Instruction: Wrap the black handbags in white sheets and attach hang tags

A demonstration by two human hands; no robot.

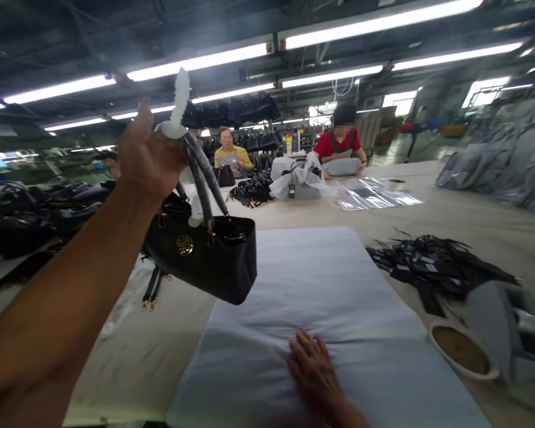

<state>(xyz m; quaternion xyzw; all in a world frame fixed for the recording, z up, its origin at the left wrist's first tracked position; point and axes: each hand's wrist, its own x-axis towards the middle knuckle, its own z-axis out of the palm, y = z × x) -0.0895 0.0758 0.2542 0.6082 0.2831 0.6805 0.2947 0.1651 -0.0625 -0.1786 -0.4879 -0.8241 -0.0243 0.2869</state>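
Note:
My left hand (154,154) is raised at the left, closed on the wrapped handles of a black handbag (205,255), which hangs tilted over the table. A round gold emblem marks the bag's front, and the handles (204,172) have grey wrapping. From the top of that grip sticks a white serrated plastic piece (181,107). On a white cloth-like sheet (303,267) my right hand (314,368) lies flat, fingers stretched out, and creases run from it.
Black tags with cords (437,264) are heaped at the right, by a tape roll (463,351) and grey dispenser (508,327). Clear plastic sheets (374,193) and a wrapped bag (298,178) lie farther back. Black bags (35,214) crowd the left. Two people work across the table.

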